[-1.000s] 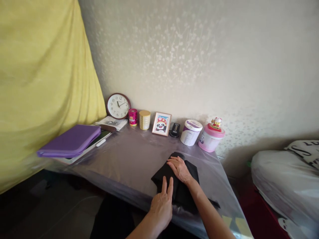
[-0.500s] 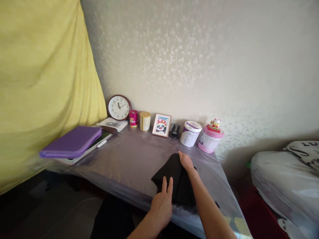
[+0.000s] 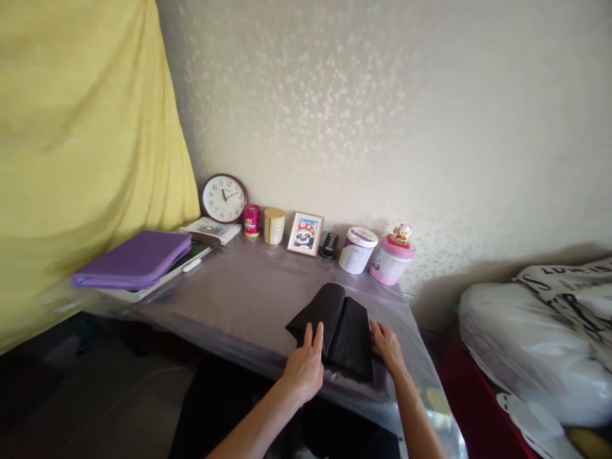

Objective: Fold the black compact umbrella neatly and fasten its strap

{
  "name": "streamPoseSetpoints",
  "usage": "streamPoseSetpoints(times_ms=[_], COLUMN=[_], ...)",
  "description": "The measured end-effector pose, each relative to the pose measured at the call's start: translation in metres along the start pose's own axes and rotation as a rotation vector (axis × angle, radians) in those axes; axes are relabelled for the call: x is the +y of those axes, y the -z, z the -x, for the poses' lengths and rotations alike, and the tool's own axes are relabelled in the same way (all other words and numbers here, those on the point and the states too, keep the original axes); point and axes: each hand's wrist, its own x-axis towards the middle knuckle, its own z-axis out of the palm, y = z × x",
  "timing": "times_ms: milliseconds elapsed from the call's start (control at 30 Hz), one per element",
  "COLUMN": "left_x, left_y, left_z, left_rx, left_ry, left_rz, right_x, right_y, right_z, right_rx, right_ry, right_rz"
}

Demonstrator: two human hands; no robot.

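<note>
A black folded cloth-like item (image 3: pixel 351 335) lies near the front edge of the table, with a fold line down its middle and a pointed corner at its left. My left hand (image 3: pixel 306 366) rests on its lower left part, two fingers stretched out and apart. At the item's right edge is my right hand (image 3: pixel 386 344), its thumb and fingers pinched together on the black material there.
Along the wall stand a clock (image 3: pixel 224 198), a pink tin (image 3: pixel 252 220), a yellow-lidded jar (image 3: pixel 274 226), a panda picture (image 3: pixel 305 234), a black device (image 3: pixel 329 245) and two tubs (image 3: pixel 357 250). A purple folder (image 3: pixel 134 260) lies left; bagged bedding (image 3: pixel 530 344) sits right.
My right hand has moved from the item's top edge down to its right edge, and the right part now shows spread out flat. The view has shifted slightly.
</note>
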Motion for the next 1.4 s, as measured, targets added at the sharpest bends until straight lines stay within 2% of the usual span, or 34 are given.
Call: streamPoseSetpoints(times_ms=[100,467,667,867,967,1033,1133,1200,1400], left_x=[-0.003,-0.006,-0.008,-0.010,-0.010,-0.010,-0.010,-0.010,-0.008], left_y=[0.000,0.003,0.001,-0.001,0.000,0.001,0.002,0.003,0.000], left_z=[0.000,0.001,0.000,0.000,0.000,0.001,0.002,0.003,0.002], left_rx=[0.002,-0.030,-0.023,-0.024,-0.027,-0.030,-0.029,-0.025,-0.009], left_ry=[-0.007,0.008,0.012,0.018,0.017,0.017,0.015,0.010,0.018], left_rz=[0.008,0.040,0.053,0.059,0.063,0.065,0.068,0.068,0.064], right_x=[-0.007,-0.037,-0.052,-0.052,-0.051,-0.053,-0.064,-0.077,-0.119], right_y=[0.000,-0.001,0.002,0.006,0.006,0.005,0.002,-0.003,-0.030], right_z=[0.014,0.026,0.023,0.009,0.002,0.000,0.001,0.001,-0.008], right_rx=[-0.035,0.097,0.070,0.016,0.013,-0.014,-0.135,-0.192,-0.240], right_ry=[-0.027,0.044,0.047,0.060,0.046,-0.003,-0.089,-0.099,-0.048], right_rz=[-0.032,0.336,0.406,0.401,0.259,0.015,-0.430,-0.612,-0.709])
